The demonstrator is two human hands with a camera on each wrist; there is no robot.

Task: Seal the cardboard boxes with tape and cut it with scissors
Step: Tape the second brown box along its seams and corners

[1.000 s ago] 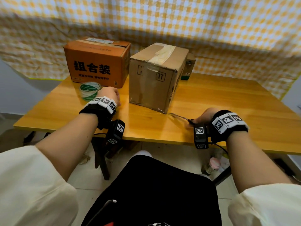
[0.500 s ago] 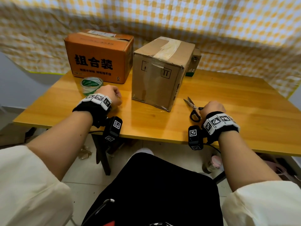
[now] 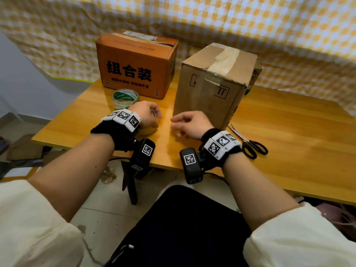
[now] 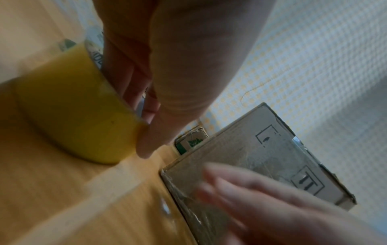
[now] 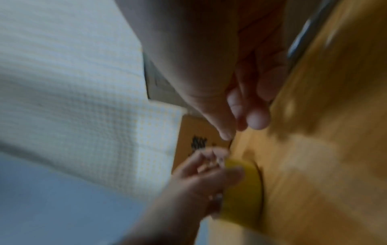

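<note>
Left hand: we see our left hand at about 10 o'clock from the table's near-centre edge, fingers curled round a yellow tape roll that stands on the table; in the left wrist view the thumb lies against the roll's outer face and the other fingers reach into its core.
Right hand: our right hand hovers just right of the left one, fingers loosely bent and holding nothing; it is blurred in both wrist views, so we cannot tell whether it touches the table.
Yellow tape roll: it sits near the front edge of the table, mostly hidden under the left hand in the head view.
Second tape roll: a clear roll with a green-printed core lies flat at 12 o'clock from the left hand, just in front of the orange box.
Brown box: the plain cardboard box stands at 1 o'clock from the right hand, with a strip of pale tape running across its top and down the front face.
Orange box: the orange cardboard box with black characters stands at 11 o'clock, left of the brown box and apart from it.
Scissors: the black-handled scissors lie on the table at 3 o'clock from the right hand, blades pointing toward the brown box's near corner.
Backdrop: a yellow-and-white checked cloth hangs behind the table.
</note>
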